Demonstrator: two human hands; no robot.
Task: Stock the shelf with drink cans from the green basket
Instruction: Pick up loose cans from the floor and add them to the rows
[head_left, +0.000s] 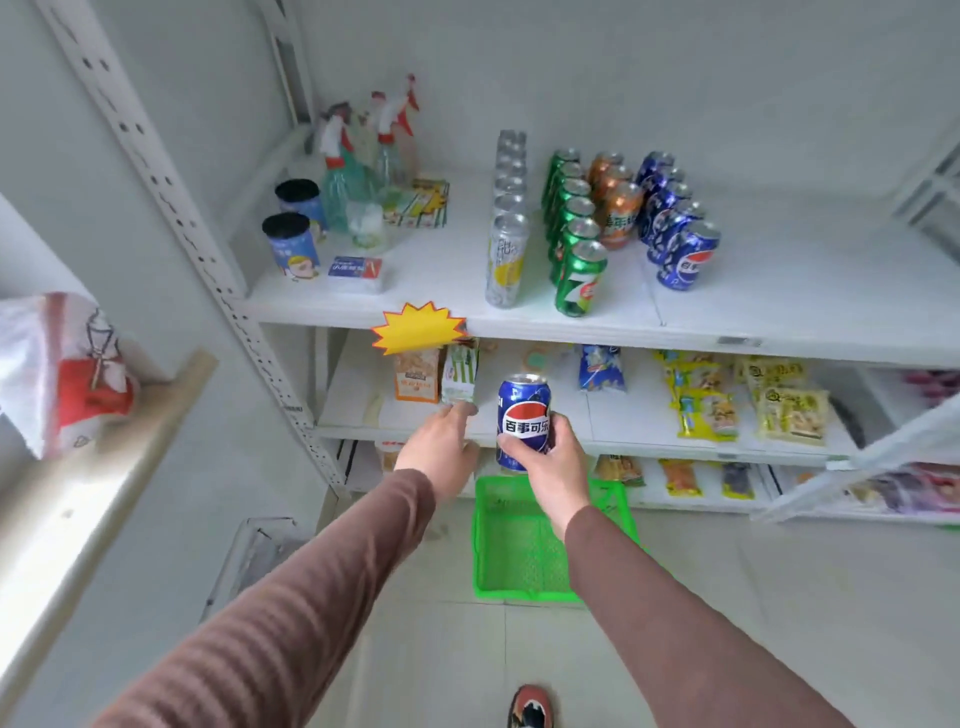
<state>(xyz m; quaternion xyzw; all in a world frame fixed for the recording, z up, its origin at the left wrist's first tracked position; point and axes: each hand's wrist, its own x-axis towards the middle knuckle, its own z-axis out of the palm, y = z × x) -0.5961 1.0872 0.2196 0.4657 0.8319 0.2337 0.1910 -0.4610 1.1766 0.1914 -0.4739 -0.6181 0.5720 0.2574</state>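
The white metal shelf unit (457, 306) carried 4 front-to-back rows of drink cans on its upper shelf: tall silver cans (506, 260), green cans (579, 278), orange cans (618, 213) and blue cola cans (685, 260). The blue row ended close to the shelf's front edge. A further can set at its front could, in my judgement, overhang the lip or nudge the neighbouring green row and topple it, since these rows stood close together.

The green plastic mesh basket (511, 551) sat on the floor below the shelves. Its visible part held no cans; the right forearm hid a portion, so its remaining contents could not be confirmed. The person stood just beside it, a tripping risk.

The right hand (550, 457) held a blue cola can (523, 415) upright in front of the middle shelf, fingers (511, 446) wrapped around its lower half. With the grip that low, the can could tip during the lift.

The left hand (441, 441) reached toward the middle shelf edge, fingers relaxed and holding nothing, near a small green-and-white snack carton (460, 374) that it might dislodge.
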